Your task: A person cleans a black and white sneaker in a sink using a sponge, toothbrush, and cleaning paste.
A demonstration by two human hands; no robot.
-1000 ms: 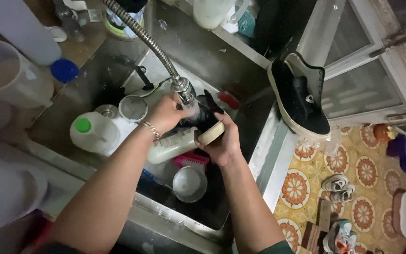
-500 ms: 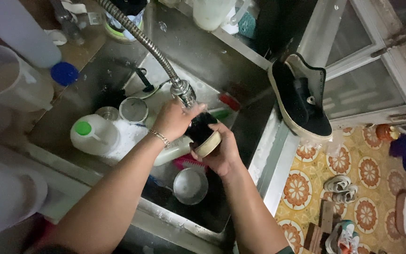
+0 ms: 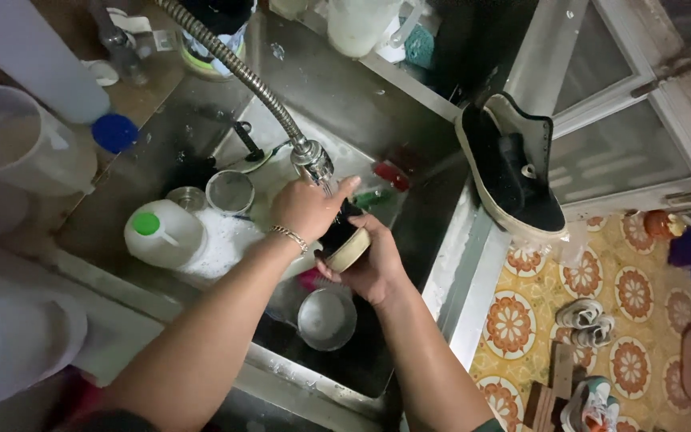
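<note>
You are gripping the black shoe [image 3: 344, 238] with both your left hand [image 3: 307, 210] and right hand [image 3: 371, 264], under the faucet head [image 3: 314, 162].

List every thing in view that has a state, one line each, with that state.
black shoe in hands: held over the sink, under the faucet head
left hand: on the shoe
right hand: gripping the shoe's sole
faucet head: flow unclear
second black shoe: propped at the sink edge
white jug: green cap on
metal bowl: upright in the sink
</note>
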